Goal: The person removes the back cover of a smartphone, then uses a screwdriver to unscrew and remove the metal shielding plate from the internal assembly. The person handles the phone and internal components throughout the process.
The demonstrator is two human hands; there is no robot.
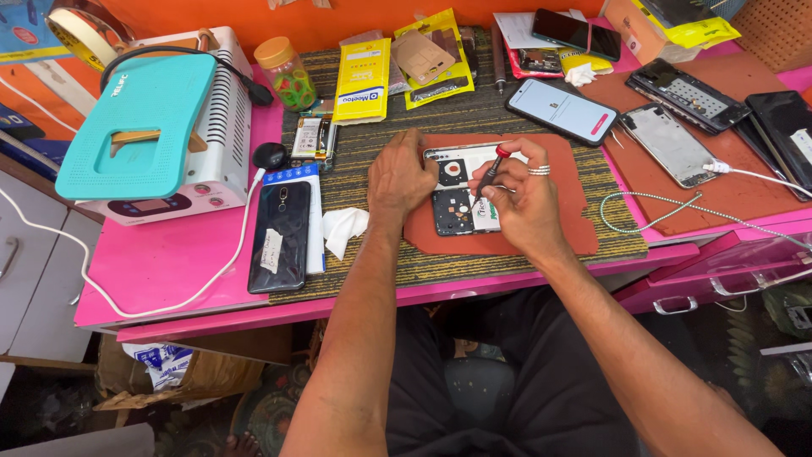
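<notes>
We've got the opened phone [458,190] lying on the red mat [575,211] mid-bench. Our left hand [399,178] presses flat on its left edge, not gripping anything. Our right hand [524,196] pinches a red-capped screwdriver [491,171], tip down in the board. Best bet: keep the driver vertical, light pressure, phone pinned steady.

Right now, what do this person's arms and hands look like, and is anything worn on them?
Both forearms are bare, with no sleeves, watch or gloves in view. The left hand wears nothing visible. The right hand has a silver ring made of several bands on one finger. Nails are short.
</notes>
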